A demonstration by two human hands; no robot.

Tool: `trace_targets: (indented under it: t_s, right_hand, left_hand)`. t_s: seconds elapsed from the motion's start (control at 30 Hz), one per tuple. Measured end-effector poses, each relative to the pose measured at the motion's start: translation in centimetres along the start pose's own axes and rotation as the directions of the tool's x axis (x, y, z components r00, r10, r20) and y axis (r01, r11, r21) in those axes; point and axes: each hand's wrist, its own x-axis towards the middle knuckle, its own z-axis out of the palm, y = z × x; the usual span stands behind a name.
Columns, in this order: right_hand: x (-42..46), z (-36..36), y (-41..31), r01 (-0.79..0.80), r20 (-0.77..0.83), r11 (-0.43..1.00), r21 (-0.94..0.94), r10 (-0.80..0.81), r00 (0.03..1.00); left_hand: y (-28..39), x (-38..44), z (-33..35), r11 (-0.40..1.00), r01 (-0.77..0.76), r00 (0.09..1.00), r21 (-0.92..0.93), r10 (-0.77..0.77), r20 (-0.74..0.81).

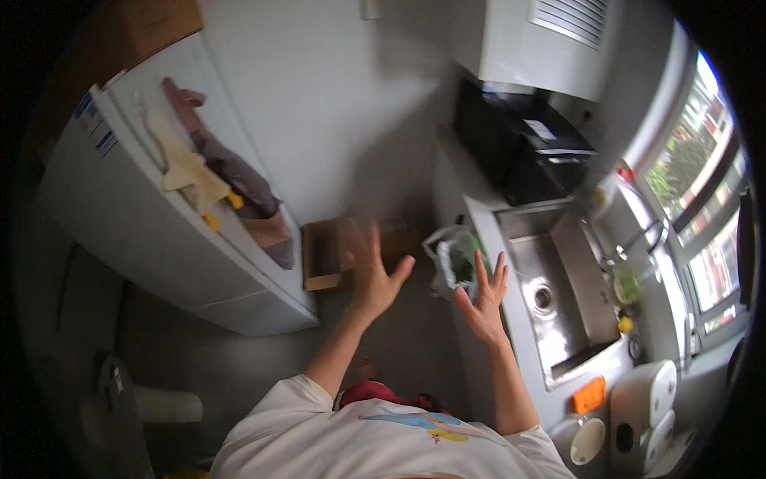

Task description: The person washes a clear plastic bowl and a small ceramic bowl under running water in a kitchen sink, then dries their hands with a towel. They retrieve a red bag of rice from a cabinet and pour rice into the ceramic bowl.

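Both of my hands are raised in front of me with the fingers spread and nothing in them. My left hand (378, 284) is partly blurred, over the floor and in front of an open cardboard box (321, 279) by the wall. My right hand (486, 305) is nearest to a plastic bag (441, 281) at the counter's side; whether it touches the bag, I cannot tell. Something green shows in the bag. Right of that hand, a stainless steel sink (553, 281) is set into the counter (522, 335).
A white refrigerator (179, 263) stands at left with cloths (233, 167) on its side and a cardboard box (155, 27) on top. A black microwave-like appliance (520, 138) sits behind the sink. An orange cloth (589, 395) and a white cup (586, 440) are at lower right.
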Motion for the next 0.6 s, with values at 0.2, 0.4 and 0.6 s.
trace_targets:
  t_s: [0.2,0.4,0.6]
  right_hand:
    - [6.4,14.7,-11.0,0.219,0.280,0.946,0.237,-0.283,0.917]
    - [12.0,23.4,-21.2,0.168,0.350,0.672,0.721,-0.564,0.748]
    - [19.9,27.4,-33.1,-0.027,0.321,0.452,0.892,-0.589,0.742]
  left_hand:
    - [-15.0,8.2,-15.7,0.936,0.171,0.670,-0.308,-0.339,-0.660]
    - [-21.1,14.9,-24.7,0.757,-0.041,0.558,-0.653,-0.524,-0.643]
    - [-20.7,17.7,-28.4,0.499,-0.004,0.459,-0.867,-0.769,-0.445]
